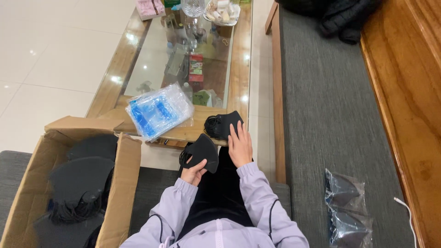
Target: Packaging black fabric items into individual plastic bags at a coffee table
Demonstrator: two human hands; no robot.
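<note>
My left hand (193, 171) holds a black face mask (202, 152) by its lower edge, above my lap. My right hand (240, 146) lies flat with fingers spread, its fingertips touching a small stack of black masks (221, 124) on the near edge of the glass coffee table (239, 73). A pile of clear plastic bags with blue print (158, 110) rests on the table just left of that stack. Both arms wear lilac sleeves.
An open cardboard box (120, 183) full of black masks stands on the left. Two bagged black masks (344, 206) lie on the grey bench cushion at right, near a white cable (409, 216). Dark clothing (340, 18) sits at the bench's far end. Cluttered items fill the table's far side.
</note>
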